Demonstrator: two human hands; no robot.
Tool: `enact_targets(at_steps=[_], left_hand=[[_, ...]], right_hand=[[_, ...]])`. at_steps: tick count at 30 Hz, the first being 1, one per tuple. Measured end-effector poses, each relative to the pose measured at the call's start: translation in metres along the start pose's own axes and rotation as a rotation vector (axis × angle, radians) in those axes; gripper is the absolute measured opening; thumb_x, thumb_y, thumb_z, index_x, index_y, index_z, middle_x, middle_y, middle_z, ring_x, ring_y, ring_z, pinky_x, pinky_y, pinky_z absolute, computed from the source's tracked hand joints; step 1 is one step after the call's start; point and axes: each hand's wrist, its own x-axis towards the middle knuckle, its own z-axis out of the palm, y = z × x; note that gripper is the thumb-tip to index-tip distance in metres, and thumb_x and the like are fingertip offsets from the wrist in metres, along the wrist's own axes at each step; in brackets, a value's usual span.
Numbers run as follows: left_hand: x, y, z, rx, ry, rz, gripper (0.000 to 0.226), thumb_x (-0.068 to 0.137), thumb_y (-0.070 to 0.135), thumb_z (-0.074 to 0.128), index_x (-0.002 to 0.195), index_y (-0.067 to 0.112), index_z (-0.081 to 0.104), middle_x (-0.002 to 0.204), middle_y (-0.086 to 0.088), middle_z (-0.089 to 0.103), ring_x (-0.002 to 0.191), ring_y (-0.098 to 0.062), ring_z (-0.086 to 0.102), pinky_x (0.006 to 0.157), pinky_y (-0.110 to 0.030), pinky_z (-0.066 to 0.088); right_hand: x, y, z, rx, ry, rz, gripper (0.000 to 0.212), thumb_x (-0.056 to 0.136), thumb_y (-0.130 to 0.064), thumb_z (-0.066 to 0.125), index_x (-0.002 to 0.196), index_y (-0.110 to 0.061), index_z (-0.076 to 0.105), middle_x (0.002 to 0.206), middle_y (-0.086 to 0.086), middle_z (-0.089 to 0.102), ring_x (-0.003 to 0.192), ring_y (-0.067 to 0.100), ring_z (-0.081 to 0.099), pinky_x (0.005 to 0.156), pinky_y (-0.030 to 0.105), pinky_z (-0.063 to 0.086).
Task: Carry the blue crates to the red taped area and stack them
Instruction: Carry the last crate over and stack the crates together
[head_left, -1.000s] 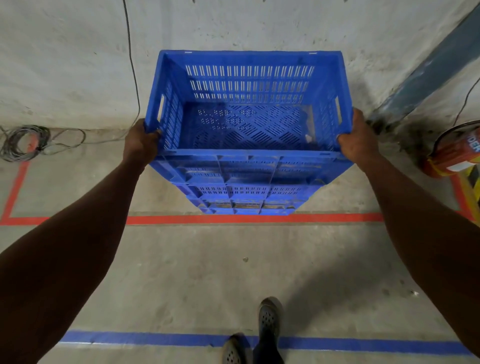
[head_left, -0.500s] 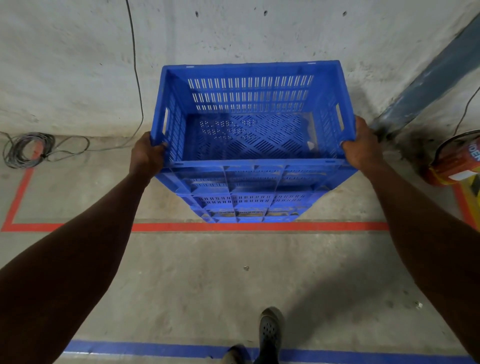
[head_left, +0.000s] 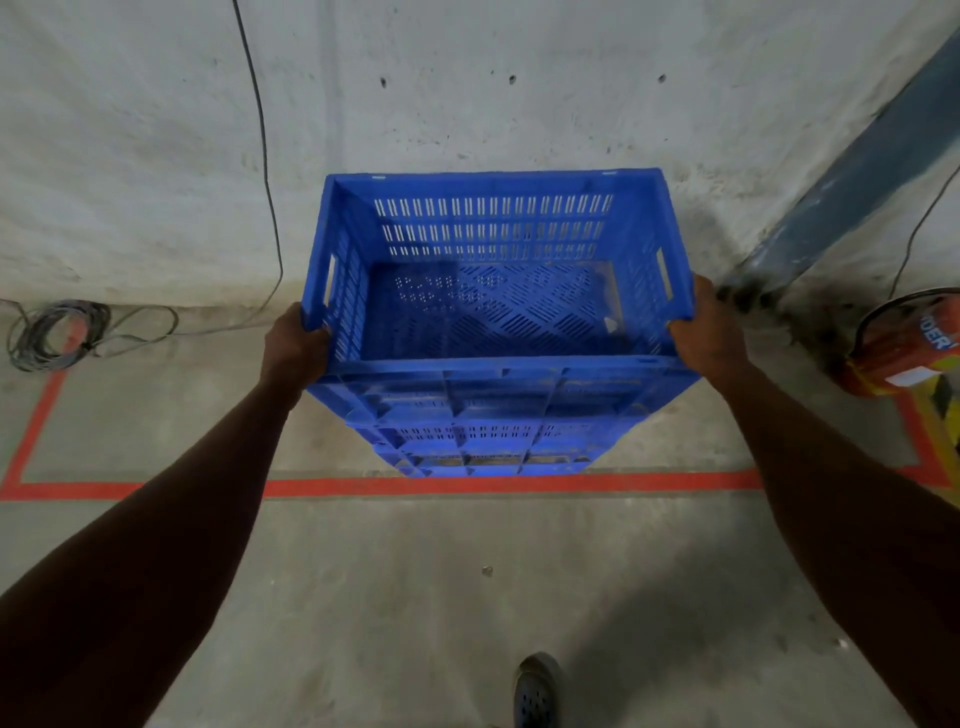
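- The top blue crate (head_left: 493, 291) sits on a stack of blue crates (head_left: 488, 441) just inside the red tape line (head_left: 467, 486), near the wall (head_left: 467, 78).
- Its near corners lie between the hands.
- Left hand (head_left: 293, 345) curls round the left rim corner.
- Right hand (head_left: 709, 332) grips the right rim corner.

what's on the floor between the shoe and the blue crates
In the head view, a red tape line crosses the bare concrete between the shoe and the blue crates, plus one small pebble-like speck.
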Motion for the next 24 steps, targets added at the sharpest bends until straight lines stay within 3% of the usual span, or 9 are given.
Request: enact_targets(at_steps=[4,6,10,14,17,21,24], left_hand=[[0.002,-0.011,-0.008,0.023,-0.002,-0.009,0.039,0.089,0.019,0.06,0.127,0.012,0.059,0.114,-0.017,0.066,0.104,-0.035,0.063,0.09,-0.049,0.052],[0.007,-0.006,-0.008,0.043,0.002,0.002,0.036,0.089,0.018,0.06,0.124,0.009,0.06,0.113,-0.019,0.066,0.103,-0.036,0.062,0.087,-0.046,0.05],[0.0,-0.01,-0.002,0.041,0.018,0.031,0.034,0.09,0.02,0.06,0.122,0.011,0.061,0.109,-0.014,0.065,0.1,-0.032,0.061,0.083,-0.041,0.046],[0.009,-0.013,-0.01,0.059,-0.016,-0.003,0.036,0.088,0.018,0.061,0.123,0.011,0.061,0.11,-0.018,0.066,0.102,-0.036,0.062,0.083,-0.043,0.047],[-0.001,-0.005,-0.002,0.052,0.004,0.027,0.038,0.088,0.019,0.059,0.125,0.01,0.058,0.109,-0.014,0.063,0.099,-0.032,0.06,0.082,-0.042,0.047],[0.004,-0.017,-0.008,0.089,-0.007,0.022,0.038,0.088,0.022,0.06,0.124,0.01,0.059,0.115,-0.02,0.066,0.103,-0.04,0.063,0.085,-0.049,0.051],[0.009,-0.012,-0.009,0.128,0.031,0.036,0.032,0.088,0.02,0.062,0.117,0.007,0.063,0.108,-0.022,0.066,0.098,-0.039,0.063,0.078,-0.043,0.046]], right_hand=[[-0.006,-0.008,0.006,-0.015,0.012,-0.034,0.067,0.082,-0.015,0.058,0.146,-0.015,0.039,0.125,0.027,0.058,0.111,0.047,0.057,0.089,0.049,0.046],[-0.013,-0.006,0.007,-0.008,-0.003,-0.014,0.066,0.085,-0.01,0.058,0.148,-0.015,0.037,0.128,0.026,0.057,0.113,0.046,0.056,0.09,0.047,0.045],[-0.009,-0.007,-0.001,0.012,0.015,-0.001,0.072,0.079,-0.023,0.053,0.149,-0.02,0.036,0.13,0.025,0.056,0.114,0.046,0.056,0.091,0.048,0.045],[-0.026,-0.003,0.01,0.009,0.013,-0.028,0.071,0.086,-0.011,0.057,0.152,-0.023,0.033,0.135,0.023,0.053,0.114,0.047,0.056,0.092,0.052,0.046],[-0.01,0.0,-0.002,0.014,-0.01,0.012,0.068,0.086,-0.01,0.056,0.15,-0.02,0.033,0.132,0.022,0.057,0.115,0.044,0.057,0.092,0.048,0.045],[-0.017,-0.004,0.009,-0.016,0.003,-0.014,0.07,0.087,-0.012,0.056,0.151,-0.021,0.03,0.131,0.023,0.057,0.116,0.046,0.056,0.094,0.05,0.044],[-0.024,0.003,0.014,-0.006,0.012,-0.029,0.068,0.087,-0.01,0.055,0.151,-0.02,0.033,0.131,0.023,0.058,0.114,0.047,0.056,0.094,0.05,0.043]])
